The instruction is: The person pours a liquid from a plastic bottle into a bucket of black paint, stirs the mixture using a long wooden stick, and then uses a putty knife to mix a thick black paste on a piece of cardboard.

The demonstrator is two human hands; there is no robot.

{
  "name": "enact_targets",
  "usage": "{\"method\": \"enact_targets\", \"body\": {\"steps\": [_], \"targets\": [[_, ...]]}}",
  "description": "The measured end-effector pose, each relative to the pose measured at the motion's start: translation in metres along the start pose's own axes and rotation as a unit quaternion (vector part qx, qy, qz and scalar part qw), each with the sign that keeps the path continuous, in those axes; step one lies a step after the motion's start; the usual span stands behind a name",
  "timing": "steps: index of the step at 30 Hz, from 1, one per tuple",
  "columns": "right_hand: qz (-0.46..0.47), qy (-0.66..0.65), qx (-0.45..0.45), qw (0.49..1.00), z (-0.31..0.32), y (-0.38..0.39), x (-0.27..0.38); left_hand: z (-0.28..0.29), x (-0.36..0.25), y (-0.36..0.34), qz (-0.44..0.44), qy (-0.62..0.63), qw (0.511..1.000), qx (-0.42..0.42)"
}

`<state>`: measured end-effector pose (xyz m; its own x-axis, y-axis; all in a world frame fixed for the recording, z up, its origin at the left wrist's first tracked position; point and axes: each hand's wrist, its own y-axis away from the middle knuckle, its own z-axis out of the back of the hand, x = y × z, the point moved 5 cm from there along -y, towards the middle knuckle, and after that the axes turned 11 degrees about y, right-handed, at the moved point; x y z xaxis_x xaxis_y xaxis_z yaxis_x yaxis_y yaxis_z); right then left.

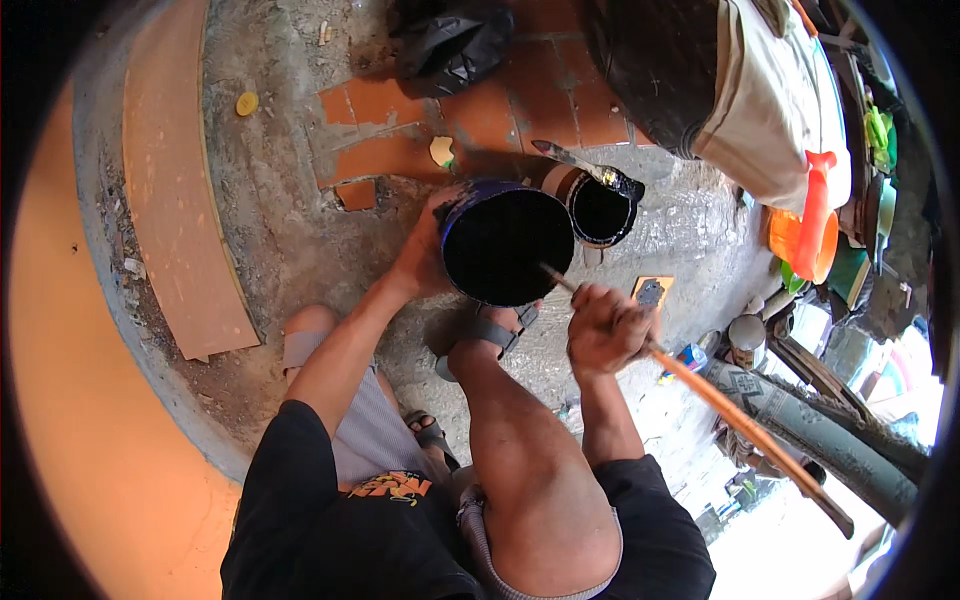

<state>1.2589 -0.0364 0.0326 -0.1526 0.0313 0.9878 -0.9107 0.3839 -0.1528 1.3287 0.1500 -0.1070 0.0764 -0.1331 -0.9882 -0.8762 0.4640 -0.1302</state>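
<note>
A large bucket with a dark blue outside (pixel 508 245) and black inside sits in front of me, held at its left side by my left hand (pixel 425 250), whose fingers are partly hidden behind it. In my right hand (pixel 605 330) is a long wooden stick (pixel 720 400), its thin tip down inside the bucket and its far part slanting to the lower right. Just right of the bucket stands a smaller can (pixel 602 218) of black liquid, with a smeared paintbrush (pixel 592 170) lying across its top.
A board (pixel 180 220) lies along the left wall. Black plastic (pixel 450 50) rests on broken red tiles. Cloth (pixel 770 90), an orange plastic item (pixel 800 245) and rolled material (pixel 800 430) crowd the right side. A small square tile (pixel 652 292) lies beside my right hand.
</note>
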Motion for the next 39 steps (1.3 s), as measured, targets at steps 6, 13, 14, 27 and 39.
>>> {"method": "enact_targets", "body": {"steps": [6, 13, 14, 27, 39], "targets": [[0.039, 0.000, -0.092, 0.995, -0.057, -0.024, -0.017, 0.004, -0.007, -0.003, 0.001, -0.145, 0.989, 0.039], [-0.040, 0.057, -0.003, 0.998, -0.006, 0.007, 0.002, -0.001, -0.011, -0.004, 0.019, -0.074, 0.997, 0.018], [-0.038, 0.060, 0.004, 0.997, -0.007, 0.006, 0.000, -0.002, -0.010, -0.006, 0.032, -0.088, 0.995, 0.025], [0.064, 0.110, -0.068, 0.989, -0.007, -0.028, -0.007, 0.006, -0.001, 0.002, 0.073, -0.025, 0.997, 0.021], [0.094, -0.030, -0.094, 0.991, -0.038, -0.033, -0.021, 0.000, -0.006, -0.001, 0.008, -0.082, 0.996, 0.020]]}}
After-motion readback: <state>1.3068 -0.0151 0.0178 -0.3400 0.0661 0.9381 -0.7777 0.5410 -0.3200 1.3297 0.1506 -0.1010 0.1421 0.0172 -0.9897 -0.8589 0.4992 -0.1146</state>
